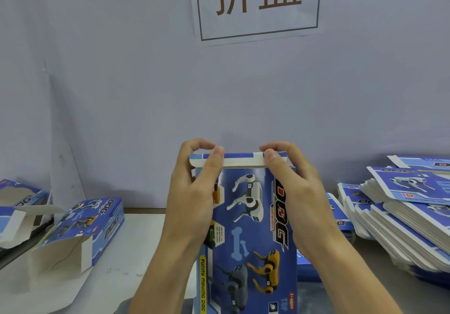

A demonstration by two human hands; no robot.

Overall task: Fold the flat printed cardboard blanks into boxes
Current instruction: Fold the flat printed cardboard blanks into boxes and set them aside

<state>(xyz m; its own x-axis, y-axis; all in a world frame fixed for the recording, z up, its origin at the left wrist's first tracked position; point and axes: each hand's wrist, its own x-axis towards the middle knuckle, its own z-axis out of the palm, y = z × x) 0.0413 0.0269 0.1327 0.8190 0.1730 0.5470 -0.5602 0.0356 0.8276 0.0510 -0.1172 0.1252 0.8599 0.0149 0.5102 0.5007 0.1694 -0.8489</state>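
A blue printed box [250,228] with dog pictures stands upright in the middle, its printed face toward me. My left hand [192,192] grips its upper left side, thumb on the white tuck flap [243,161] at the top. My right hand [297,192] grips the upper right side, thumb on the same flap, fingers curled behind the top edge. The flap is bent forward over the opening.
A folded box [90,226] with an open end lies on the white table [136,252] at left, another open box [17,204] beyond it. A tall stack of flat blanks [401,218] fills the right side. A wall with a paper sign [255,4] stands behind.
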